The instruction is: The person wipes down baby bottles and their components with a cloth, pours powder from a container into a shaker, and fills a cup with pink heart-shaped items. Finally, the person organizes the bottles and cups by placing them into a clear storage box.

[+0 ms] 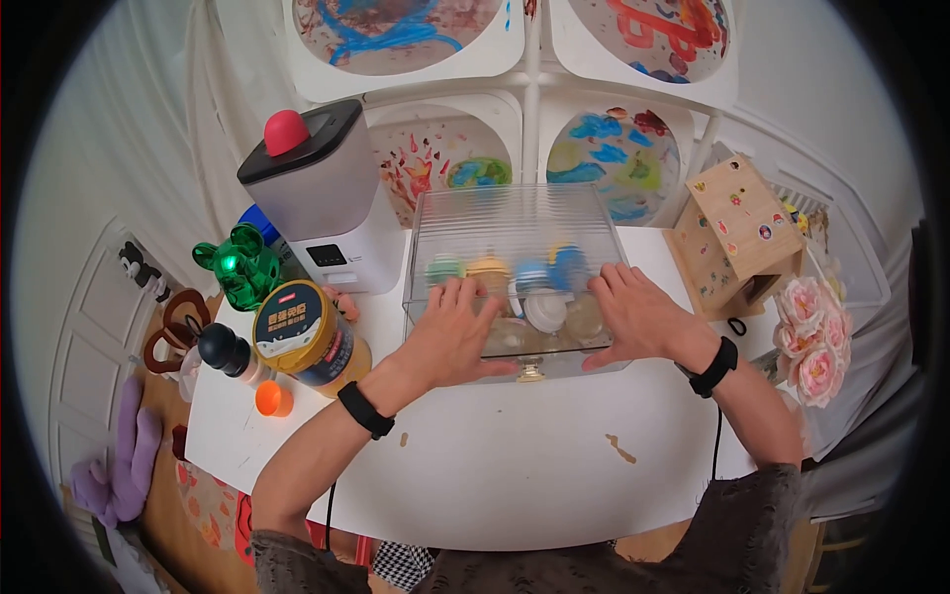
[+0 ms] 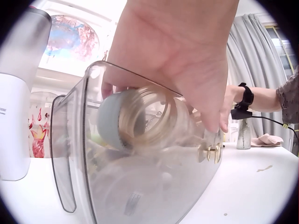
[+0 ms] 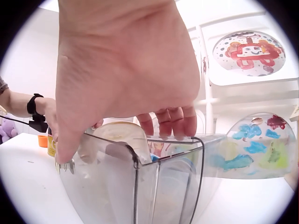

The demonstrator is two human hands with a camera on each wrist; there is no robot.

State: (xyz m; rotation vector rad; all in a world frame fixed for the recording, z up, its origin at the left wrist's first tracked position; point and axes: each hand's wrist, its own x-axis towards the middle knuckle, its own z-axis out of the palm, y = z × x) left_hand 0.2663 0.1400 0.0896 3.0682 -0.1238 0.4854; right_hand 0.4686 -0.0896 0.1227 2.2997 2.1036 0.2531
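A clear box (image 1: 510, 218) with a ribbed top and a gold clasp (image 1: 531, 369) stands on the white table, with baby bottles and a white lid (image 1: 545, 311) inside. My left hand (image 1: 450, 342) rests over its front left part, the thumb near the clasp. Over the front right part lies my right hand (image 1: 638, 317), fingers on top and thumb at the front edge. In the left wrist view a bottle (image 2: 135, 119) shows behind the clear wall, under my palm (image 2: 173, 51). The right wrist view shows my fingers (image 3: 170, 122) reaching over the box rim (image 3: 140, 161).
On the left of the table (image 1: 465, 455) stand a grey and white appliance (image 1: 327, 198), a green bear figure (image 1: 240, 265), a yellow tub (image 1: 307, 332), a dark-topped bottle (image 1: 226, 351) and an orange cup (image 1: 273, 399). A wooden house (image 1: 742, 218) and pink flowers (image 1: 816, 342) are at the right.
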